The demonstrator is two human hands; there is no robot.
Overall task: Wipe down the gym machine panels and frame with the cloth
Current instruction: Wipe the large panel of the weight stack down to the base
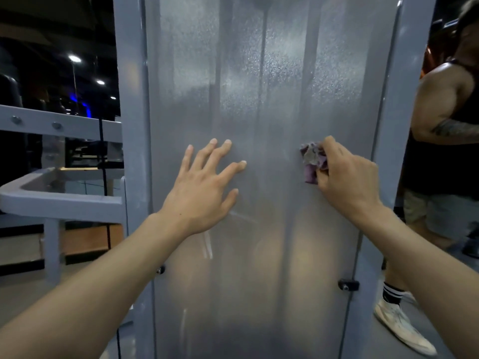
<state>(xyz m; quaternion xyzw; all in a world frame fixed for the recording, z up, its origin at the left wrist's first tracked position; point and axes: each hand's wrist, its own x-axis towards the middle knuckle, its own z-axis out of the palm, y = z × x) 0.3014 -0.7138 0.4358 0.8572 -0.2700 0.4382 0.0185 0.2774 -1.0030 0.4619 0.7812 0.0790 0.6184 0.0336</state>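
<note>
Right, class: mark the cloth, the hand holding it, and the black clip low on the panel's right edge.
cloth (312,161), head view, purple folds left of the fingers
right hand (344,174), head view, back of hand
black clip (348,284), head view, clip body

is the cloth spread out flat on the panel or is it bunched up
Bunched up. The purple cloth is a crumpled wad gripped in the right hand against the frosted panel; only a small lump shows past the fingers.
</note>
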